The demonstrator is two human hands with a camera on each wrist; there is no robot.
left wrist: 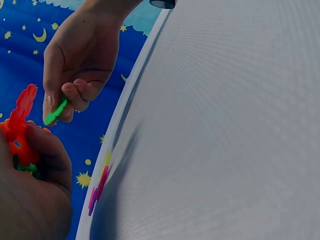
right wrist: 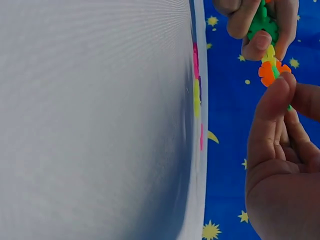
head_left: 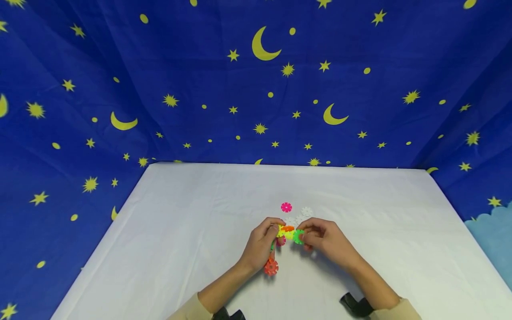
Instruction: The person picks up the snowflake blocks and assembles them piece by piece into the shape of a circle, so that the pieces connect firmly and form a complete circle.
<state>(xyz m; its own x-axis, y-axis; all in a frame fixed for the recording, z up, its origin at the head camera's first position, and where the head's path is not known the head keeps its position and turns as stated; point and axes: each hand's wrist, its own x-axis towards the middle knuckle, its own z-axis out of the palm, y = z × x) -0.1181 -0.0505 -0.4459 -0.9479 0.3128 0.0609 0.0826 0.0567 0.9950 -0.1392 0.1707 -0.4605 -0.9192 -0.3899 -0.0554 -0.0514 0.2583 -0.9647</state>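
My left hand (head_left: 258, 246) grips a joined chain of notched plastic snowflake discs above the white table. An orange-red disc (head_left: 271, 267) hangs low by the palm, while a yellow disc (head_left: 290, 235) and an orange disc (head_left: 287, 228) stick out past the fingertips. A dark green disc (right wrist: 263, 30) shows between the left fingers in the right wrist view. Thumb and fingertips of my right hand (head_left: 330, 242) pinch a bright green disc (head_left: 298, 237), held at the yellow end of the chain. In the right wrist view that green disc is mostly hidden by the fingers.
Behind the hands, a pink disc (head_left: 286, 207) and several white discs (head_left: 306, 211) lie on the white-covered table (head_left: 192, 209). Yellow, pink and purple pieces show edge-on in both wrist views. A blue star-patterned cloth (head_left: 216, 80) surrounds the table's back and sides.
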